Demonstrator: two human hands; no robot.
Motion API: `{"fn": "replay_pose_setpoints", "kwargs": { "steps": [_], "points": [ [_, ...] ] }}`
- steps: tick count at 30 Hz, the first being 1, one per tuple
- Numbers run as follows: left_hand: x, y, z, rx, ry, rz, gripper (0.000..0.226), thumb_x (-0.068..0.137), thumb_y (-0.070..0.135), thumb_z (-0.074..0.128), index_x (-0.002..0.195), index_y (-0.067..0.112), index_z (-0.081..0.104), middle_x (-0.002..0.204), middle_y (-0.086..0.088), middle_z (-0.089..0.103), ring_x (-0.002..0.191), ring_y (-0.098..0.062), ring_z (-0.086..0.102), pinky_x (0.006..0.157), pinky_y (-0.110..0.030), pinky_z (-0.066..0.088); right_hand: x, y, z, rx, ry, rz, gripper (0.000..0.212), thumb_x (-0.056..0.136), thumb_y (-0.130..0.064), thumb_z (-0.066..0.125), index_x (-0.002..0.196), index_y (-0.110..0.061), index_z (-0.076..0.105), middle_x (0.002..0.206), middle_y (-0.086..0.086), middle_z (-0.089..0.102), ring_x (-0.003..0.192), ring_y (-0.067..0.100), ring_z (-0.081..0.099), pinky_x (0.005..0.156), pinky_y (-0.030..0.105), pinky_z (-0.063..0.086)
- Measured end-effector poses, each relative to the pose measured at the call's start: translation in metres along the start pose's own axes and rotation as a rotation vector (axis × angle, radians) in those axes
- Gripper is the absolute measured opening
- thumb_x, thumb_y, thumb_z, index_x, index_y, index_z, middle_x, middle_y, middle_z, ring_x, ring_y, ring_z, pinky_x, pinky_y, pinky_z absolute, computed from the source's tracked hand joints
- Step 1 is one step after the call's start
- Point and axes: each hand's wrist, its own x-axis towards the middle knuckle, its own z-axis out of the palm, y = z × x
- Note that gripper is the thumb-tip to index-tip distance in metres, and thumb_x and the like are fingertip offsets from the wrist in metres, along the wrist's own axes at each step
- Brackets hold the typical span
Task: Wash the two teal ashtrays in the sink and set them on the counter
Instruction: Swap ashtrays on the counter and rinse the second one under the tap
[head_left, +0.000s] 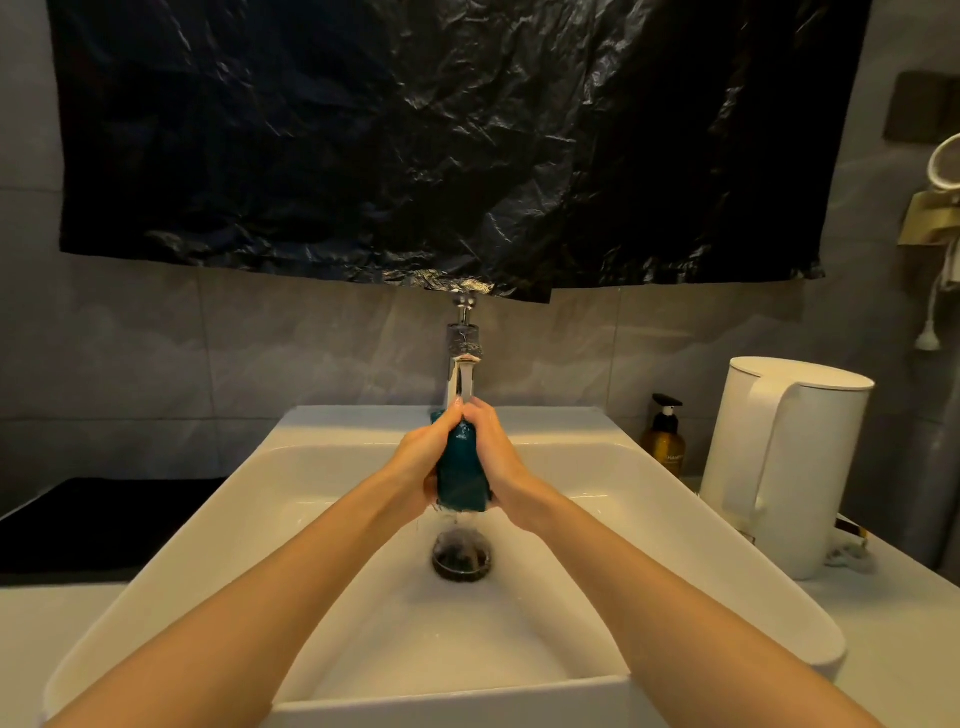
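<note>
Over the middle of the sink, the left hand (423, 457) and right hand (498, 457) are pressed together from either side on a teal ashtray (462, 478), fingers curled round it and fingertips meeting at its top. The ashtray is held on edge, well above the bottom of the sink, right under the stream of water (466, 384) running from the chrome faucet (464, 343). Water drips off its lower edge toward the dark drain (461, 558) below. Behind the left fingers a sliver of teal (435, 414) shows on the back ledge of the white sink (332, 436); I cannot tell what it is. To the right, on the counter (893, 623), stand an amber pump bottle (664, 441) and a white kettle (789, 462). A black mat (93, 519) lies to the left. A crinkled black plastic sheet (415, 130) covers the wall above the faucet.
</note>
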Motion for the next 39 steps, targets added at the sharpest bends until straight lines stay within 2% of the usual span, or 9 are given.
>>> {"fn": "replay_pose_setpoints", "kwargs": {
  "steps": [4, 7, 12, 18, 21, 25, 27, 34, 39],
  "points": [
    [-0.001, 0.003, 0.001, -0.050, 0.021, -0.021, 0.031, 0.094, 0.038, 0.051, 0.112, 0.014, 0.059, 0.106, -0.010, 0.064, 0.095, -0.024, 0.062, 0.073, -0.034, 0.054, -0.002, -0.002, 0.003, 0.084, 0.015, 0.120, 0.054, 0.083, -0.068, 0.035, 0.125, -0.036, 0.049, 0.121, 0.010, 0.057, 0.105, 0.024, 0.059, 0.089, 0.045, 0.054],
    [-0.005, 0.004, 0.006, -0.047, -0.007, -0.037, 0.029, 0.098, 0.027, 0.046, 0.121, 0.010, 0.053, 0.116, -0.012, 0.060, 0.103, -0.026, 0.058, 0.079, -0.033, 0.052, -0.003, -0.005, -0.007, 0.171, 0.017, 0.206, 0.040, 0.088, -0.063, 0.039, 0.102, -0.030, 0.056, 0.113, 0.012, 0.060, 0.100, 0.025, 0.059, 0.093, 0.047, 0.052],
    [-0.003, 0.004, 0.001, -0.113, 0.028, -0.033, 0.032, 0.098, 0.035, 0.045, 0.118, 0.012, 0.055, 0.104, -0.010, 0.062, 0.092, -0.022, 0.059, 0.073, -0.033, 0.053, -0.001, 0.000, -0.008, -0.081, 0.030, -0.113, 0.039, 0.098, -0.045, 0.032, 0.136, -0.039, 0.038, 0.130, 0.004, 0.051, 0.112, 0.021, 0.054, 0.098, 0.042, 0.049],
    [-0.005, 0.009, -0.008, -0.198, -0.047, -0.054, 0.029, 0.098, 0.030, 0.046, 0.118, 0.012, 0.056, 0.105, -0.011, 0.064, 0.093, -0.023, 0.061, 0.070, -0.033, 0.054, -0.006, -0.001, -0.010, -0.030, -0.066, -0.158, 0.043, 0.101, -0.037, 0.033, 0.143, -0.036, 0.034, 0.130, 0.004, 0.052, 0.110, 0.018, 0.054, 0.090, 0.030, 0.047],
    [-0.008, 0.008, -0.008, -0.182, -0.094, -0.049, 0.026, 0.098, 0.025, 0.046, 0.119, 0.012, 0.056, 0.107, -0.011, 0.063, 0.096, -0.022, 0.061, 0.072, -0.032, 0.054, -0.008, -0.004, -0.014, -0.009, -0.097, -0.115, 0.045, 0.100, -0.035, 0.035, 0.143, -0.042, 0.028, 0.128, 0.003, 0.050, 0.109, 0.019, 0.052, 0.089, 0.030, 0.047],
    [-0.007, 0.003, -0.008, -0.038, -0.117, -0.003, 0.030, 0.099, 0.026, 0.045, 0.122, 0.010, 0.052, 0.116, -0.013, 0.060, 0.110, -0.026, 0.057, 0.089, -0.036, 0.051, -0.011, -0.007, -0.013, 0.063, -0.099, 0.132, 0.045, 0.091, -0.057, 0.045, 0.134, -0.048, 0.036, 0.120, 0.005, 0.053, 0.105, 0.026, 0.056, 0.089, 0.049, 0.052],
    [-0.007, 0.001, -0.008, -0.010, -0.109, 0.004, 0.030, 0.098, 0.027, 0.045, 0.123, 0.011, 0.051, 0.118, -0.013, 0.059, 0.112, -0.027, 0.056, 0.091, -0.038, 0.049, -0.011, -0.007, -0.013, 0.091, -0.091, 0.201, 0.049, 0.088, -0.065, 0.046, 0.132, -0.045, 0.040, 0.123, 0.008, 0.054, 0.105, 0.029, 0.057, 0.085, 0.050, 0.053],
    [-0.005, 0.002, -0.010, -0.072, -0.059, 0.038, 0.019, 0.098, 0.025, 0.046, 0.111, 0.015, 0.054, 0.103, -0.006, 0.061, 0.095, -0.020, 0.059, 0.077, -0.033, 0.053, -0.006, -0.005, -0.017, 0.040, -0.163, 0.010, 0.053, 0.095, -0.052, 0.044, 0.141, -0.055, 0.018, 0.131, 0.000, 0.045, 0.112, 0.027, 0.053, 0.086, 0.051, 0.054],
    [-0.006, -0.001, -0.007, -0.144, -0.092, 0.019, 0.030, 0.098, 0.027, 0.045, 0.123, 0.013, 0.053, 0.115, -0.010, 0.060, 0.105, -0.023, 0.057, 0.090, -0.035, 0.049, -0.007, -0.008, -0.009, 0.102, -0.054, 0.112, 0.043, 0.090, -0.062, 0.044, 0.130, -0.046, 0.040, 0.124, 0.006, 0.054, 0.107, 0.027, 0.057, 0.081, 0.048, 0.055]
  ]
}}
